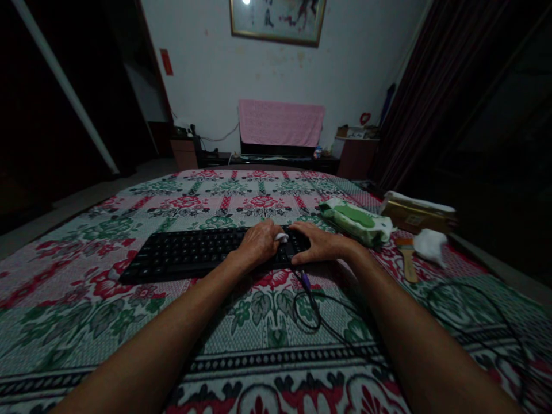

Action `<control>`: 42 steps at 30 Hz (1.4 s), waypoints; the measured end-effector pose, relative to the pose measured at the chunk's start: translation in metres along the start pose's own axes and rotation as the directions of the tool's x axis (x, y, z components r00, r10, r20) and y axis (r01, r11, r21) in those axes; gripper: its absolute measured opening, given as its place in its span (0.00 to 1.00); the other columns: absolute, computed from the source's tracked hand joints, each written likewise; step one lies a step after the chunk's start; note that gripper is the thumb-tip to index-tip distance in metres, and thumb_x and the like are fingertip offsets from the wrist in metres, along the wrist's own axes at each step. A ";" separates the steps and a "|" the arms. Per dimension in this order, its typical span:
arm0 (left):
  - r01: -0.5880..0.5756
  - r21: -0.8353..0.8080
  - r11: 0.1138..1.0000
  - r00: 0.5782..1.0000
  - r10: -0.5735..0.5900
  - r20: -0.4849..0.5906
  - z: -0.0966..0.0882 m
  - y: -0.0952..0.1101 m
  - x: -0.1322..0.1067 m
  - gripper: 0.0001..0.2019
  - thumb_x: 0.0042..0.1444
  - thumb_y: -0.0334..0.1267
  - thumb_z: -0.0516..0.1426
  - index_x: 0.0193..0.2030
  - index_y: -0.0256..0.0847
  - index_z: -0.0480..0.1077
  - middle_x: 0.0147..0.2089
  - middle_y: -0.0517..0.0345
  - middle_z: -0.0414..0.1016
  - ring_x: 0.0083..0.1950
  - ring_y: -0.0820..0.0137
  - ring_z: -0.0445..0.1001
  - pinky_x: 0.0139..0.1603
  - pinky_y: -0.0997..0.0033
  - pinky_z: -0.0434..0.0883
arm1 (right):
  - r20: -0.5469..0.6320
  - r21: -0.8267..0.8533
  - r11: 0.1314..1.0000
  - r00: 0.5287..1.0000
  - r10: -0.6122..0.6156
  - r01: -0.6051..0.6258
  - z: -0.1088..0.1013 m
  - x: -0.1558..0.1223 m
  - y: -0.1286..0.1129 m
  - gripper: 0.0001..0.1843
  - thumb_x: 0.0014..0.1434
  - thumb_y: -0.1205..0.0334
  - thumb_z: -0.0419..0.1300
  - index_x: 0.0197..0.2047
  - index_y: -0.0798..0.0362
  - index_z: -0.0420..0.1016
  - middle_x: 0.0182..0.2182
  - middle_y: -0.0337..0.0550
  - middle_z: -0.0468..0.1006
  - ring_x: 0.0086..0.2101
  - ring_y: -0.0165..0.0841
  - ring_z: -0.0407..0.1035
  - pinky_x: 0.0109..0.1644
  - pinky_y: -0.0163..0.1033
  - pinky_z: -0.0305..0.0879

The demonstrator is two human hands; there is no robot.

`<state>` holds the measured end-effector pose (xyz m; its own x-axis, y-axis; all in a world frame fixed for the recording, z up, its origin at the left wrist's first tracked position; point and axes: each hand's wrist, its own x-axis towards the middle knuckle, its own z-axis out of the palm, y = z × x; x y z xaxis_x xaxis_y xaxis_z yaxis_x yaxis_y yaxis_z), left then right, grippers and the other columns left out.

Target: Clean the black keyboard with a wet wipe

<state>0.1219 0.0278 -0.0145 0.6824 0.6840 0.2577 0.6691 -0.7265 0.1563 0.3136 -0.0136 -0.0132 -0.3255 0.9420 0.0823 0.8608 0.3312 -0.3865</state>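
Forearms (172, 330) end in left fingers (273, 230) clutching white wadding (282, 237), right fingers (303, 227) gripping a long black keyboard (202, 247).

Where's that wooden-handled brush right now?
In the head view, the brush lies toward the right on the patterned cloth, between the green-and-white packet and the crumpled white wad, close beside the wad.

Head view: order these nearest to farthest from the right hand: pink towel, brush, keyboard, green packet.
1. Keyboard: touching the right hand.
2. Green packet: to its right, slightly ahead.
3. Brush: farther right.
4. Pink towel: far ahead.
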 end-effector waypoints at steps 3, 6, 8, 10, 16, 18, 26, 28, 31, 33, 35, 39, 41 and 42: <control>-0.015 0.064 0.998 1.000 0.015 -0.003 0.001 0.002 0.003 0.13 0.55 0.37 0.47 0.41 0.41 0.70 0.37 0.52 0.67 0.40 0.65 0.68 0.39 0.69 0.65 | 0.014 -0.024 1.000 1.000 0.019 -0.018 -0.001 0.000 -0.002 0.45 0.34 0.44 0.66 0.55 0.51 0.61 0.53 0.50 0.61 0.55 0.44 0.53 0.57 0.48 0.50; 0.011 0.119 0.993 1.000 -0.008 -0.024 0.002 0.002 0.004 0.13 0.55 0.36 0.46 0.40 0.40 0.70 0.36 0.51 0.66 0.39 0.65 0.68 0.36 0.69 0.65 | 0.046 -0.038 0.997 0.996 0.074 -0.072 -0.001 0.000 -0.004 0.47 0.34 0.44 0.65 0.56 0.55 0.59 0.56 0.54 0.57 0.57 0.46 0.49 0.58 0.48 0.49; 0.015 0.115 0.993 1.000 -0.013 -0.021 0.002 0.002 0.004 0.13 0.55 0.36 0.46 0.40 0.41 0.70 0.36 0.51 0.66 0.38 0.65 0.68 0.36 0.69 0.65 | 0.042 -0.041 0.996 0.995 0.087 -0.085 -0.001 0.000 -0.005 0.47 0.34 0.44 0.65 0.56 0.56 0.59 0.56 0.54 0.57 0.57 0.46 0.48 0.57 0.48 0.49; -0.006 0.096 0.995 1.000 0.007 -0.008 0.001 0.004 0.004 0.13 0.55 0.37 0.47 0.41 0.41 0.70 0.36 0.52 0.66 0.39 0.65 0.68 0.36 0.69 0.65 | 0.022 -0.034 0.998 0.998 0.061 -0.060 -0.002 -0.001 -0.006 0.43 0.33 0.45 0.66 0.53 0.54 0.62 0.53 0.52 0.62 0.55 0.45 0.53 0.56 0.48 0.52; -0.041 0.111 0.993 0.999 0.039 0.021 0.002 0.007 0.007 0.13 0.54 0.35 0.46 0.39 0.42 0.71 0.35 0.52 0.65 0.37 0.65 0.68 0.34 0.69 0.64 | -0.031 -0.021 0.999 0.999 0.025 -0.026 -0.001 0.000 -0.004 0.41 0.32 0.45 0.66 0.50 0.52 0.64 0.48 0.48 0.66 0.51 0.43 0.59 0.54 0.45 0.55; -0.013 0.135 0.991 1.000 0.013 0.000 0.003 0.006 0.007 0.13 0.54 0.35 0.46 0.40 0.42 0.71 0.35 0.52 0.64 0.36 0.64 0.68 0.32 0.69 0.63 | -0.012 -0.043 0.998 0.999 0.037 -0.037 -0.001 0.000 -0.004 0.42 0.32 0.44 0.66 0.51 0.53 0.63 0.49 0.49 0.65 0.51 0.43 0.58 0.54 0.45 0.55; -0.075 0.117 0.990 0.997 0.075 0.009 0.003 0.005 -0.004 0.13 0.55 0.36 0.48 0.44 0.46 0.69 0.36 0.55 0.64 0.36 0.68 0.66 0.34 0.72 0.62 | 0.069 -0.088 0.994 0.995 0.073 -0.067 -0.004 -0.001 -0.010 0.46 0.34 0.40 0.64 0.53 0.56 0.60 0.51 0.53 0.62 0.54 0.47 0.54 0.56 0.50 0.52; -0.052 0.128 0.990 0.999 0.053 -0.007 0.004 0.002 -0.004 0.13 0.56 0.36 0.47 0.45 0.46 0.69 0.36 0.55 0.63 0.36 0.68 0.66 0.34 0.72 0.62 | 0.069 -0.090 0.994 0.995 0.067 -0.061 -0.003 -0.001 -0.007 0.46 0.34 0.39 0.63 0.54 0.54 0.59 0.52 0.51 0.61 0.55 0.47 0.52 0.57 0.51 0.51; 0.026 0.133 0.991 0.999 -0.020 -0.045 0.005 -0.003 -0.004 0.13 0.57 0.37 0.47 0.45 0.47 0.69 0.36 0.55 0.63 0.37 0.68 0.67 0.34 0.72 0.63 | 0.079 -0.092 0.994 0.995 0.066 -0.058 -0.001 -0.001 -0.003 0.48 0.35 0.38 0.62 0.56 0.54 0.57 0.55 0.52 0.57 0.57 0.47 0.49 0.59 0.50 0.48; 0.066 0.125 0.990 0.997 -0.059 -0.056 0.004 -0.006 -0.004 0.13 0.57 0.38 0.47 0.45 0.47 0.69 0.36 0.55 0.63 0.37 0.68 0.67 0.34 0.73 0.63 | 0.084 -0.090 0.993 0.993 0.083 -0.075 0.000 0.000 -0.002 0.51 0.35 0.38 0.62 0.57 0.58 0.55 0.58 0.55 0.53 0.58 0.47 0.46 0.60 0.49 0.46; 0.082 0.113 0.990 0.996 -0.077 -0.050 0.003 -0.006 -0.005 0.13 0.57 0.38 0.47 0.45 0.47 0.69 0.37 0.55 0.64 0.38 0.69 0.66 0.35 0.73 0.63 | 0.089 -0.082 0.993 0.992 0.091 -0.083 0.000 0.000 -0.002 0.52 0.34 0.38 0.63 0.57 0.59 0.55 0.58 0.56 0.52 0.58 0.48 0.45 0.60 0.48 0.46; -0.008 0.123 0.992 1.000 0.009 -0.009 0.003 -0.001 -0.004 0.14 0.56 0.36 0.47 0.47 0.48 0.68 0.38 0.55 0.64 0.38 0.69 0.66 0.34 0.73 0.62 | 0.071 -0.064 0.996 0.995 0.074 -0.069 0.000 0.000 -0.003 0.49 0.34 0.39 0.63 0.57 0.54 0.56 0.56 0.52 0.57 0.57 0.48 0.47 0.59 0.50 0.47; -0.046 0.153 0.987 0.999 0.047 -0.004 0.005 0.001 -0.003 0.15 0.56 0.34 0.47 0.48 0.48 0.67 0.38 0.55 0.63 0.38 0.68 0.66 0.33 0.73 0.62 | 0.063 -0.059 0.996 0.995 0.075 -0.071 0.000 0.000 -0.003 0.49 0.34 0.39 0.63 0.57 0.54 0.57 0.56 0.52 0.57 0.57 0.48 0.47 0.59 0.51 0.48; -0.045 0.166 0.985 0.999 0.047 -0.007 0.005 0.002 -0.002 0.15 0.56 0.34 0.47 0.48 0.47 0.67 0.38 0.55 0.63 0.38 0.67 0.66 0.33 0.72 0.62 | 0.065 -0.058 0.996 0.995 0.076 -0.073 0.000 0.000 -0.003 0.50 0.33 0.39 0.63 0.57 0.54 0.57 0.56 0.52 0.57 0.57 0.49 0.47 0.59 0.51 0.48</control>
<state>0.1231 0.0255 -0.0198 0.7107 0.6488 0.2719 0.6775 -0.7354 -0.0162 0.3107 -0.0144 -0.0119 -0.2836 0.9589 -0.0074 0.9033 0.2646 -0.3376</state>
